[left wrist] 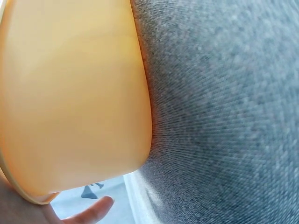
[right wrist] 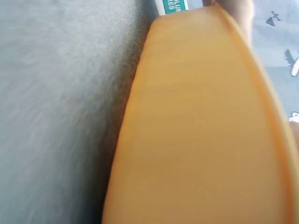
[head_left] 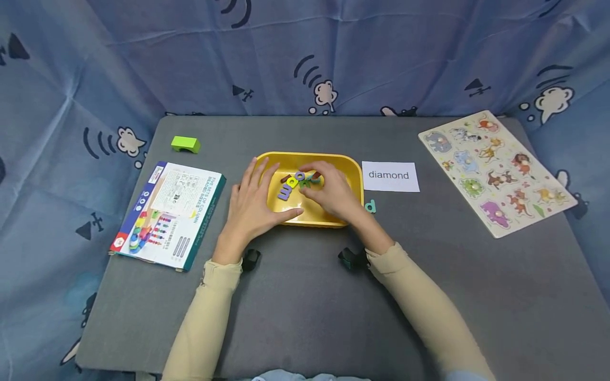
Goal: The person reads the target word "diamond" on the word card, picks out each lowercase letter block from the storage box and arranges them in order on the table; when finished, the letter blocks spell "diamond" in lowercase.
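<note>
- Head view: yellow tray on the gray surface, loose colored letters inside, in front of me.
- Left hand at tray's left end, fingers spread wide and fairly straight, thumb over the near rim; gripping nothing.
- Right hand reaches into tray, fingers and thumb bent around the letters; cannot tell if they pinch one.
- Letters I can make out: purple m, yellow o, purple o; green piece beside them, others partly hidden.
- Teal d on surface, just right of tray; white "diamond" card just beyond it.
- Left side: boxed set, green arch block beyond it. Far right: animal puzzle board.
- Left wrist view: tray's outer wall fills the left part, surface on the right; part of my left hand shows at lower left by the rim.
- Right wrist view: tray wall again, blurred; green edge of the boxed set at top, bits of hand at the right. My right hand's grip isn't visible.
</note>
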### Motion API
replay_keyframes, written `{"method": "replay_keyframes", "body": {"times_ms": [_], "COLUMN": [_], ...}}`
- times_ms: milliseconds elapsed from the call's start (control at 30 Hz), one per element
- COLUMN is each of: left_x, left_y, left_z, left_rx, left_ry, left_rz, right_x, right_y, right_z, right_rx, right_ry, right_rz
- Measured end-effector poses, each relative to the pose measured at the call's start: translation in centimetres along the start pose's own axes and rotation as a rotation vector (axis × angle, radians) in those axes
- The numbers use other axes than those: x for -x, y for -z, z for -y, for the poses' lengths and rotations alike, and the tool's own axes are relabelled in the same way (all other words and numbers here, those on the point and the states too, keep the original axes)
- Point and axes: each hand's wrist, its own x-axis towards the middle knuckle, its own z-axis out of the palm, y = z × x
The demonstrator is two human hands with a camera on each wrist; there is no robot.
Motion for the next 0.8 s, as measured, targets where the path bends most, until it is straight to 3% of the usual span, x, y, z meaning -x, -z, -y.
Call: {"method": "replay_keyframes", "body": {"times_ms": [267,567,800], "left_x": [0.0,0.2,0.1], "left_y": [-0.2,-0.1,-0.1], "left_z": [0.1,0.3,0.2], "left_rx": [0.012,0.015,0.022], "left_ry": [-0.027,-0.021,-0.031], "left_rz": [-0.013,-0.022,-0.029], "right_x": [-2.3,-4.2,-4.4], "right_y": [-1.9,-2.9,-3.3], "right_z": [0.8,1.5,1.0], "right_rx": [0.038,0.086,0.102], "right_ry": [-0.029,-0.016,0.012], "right_rz": [0.143,0.159,0.147]}}
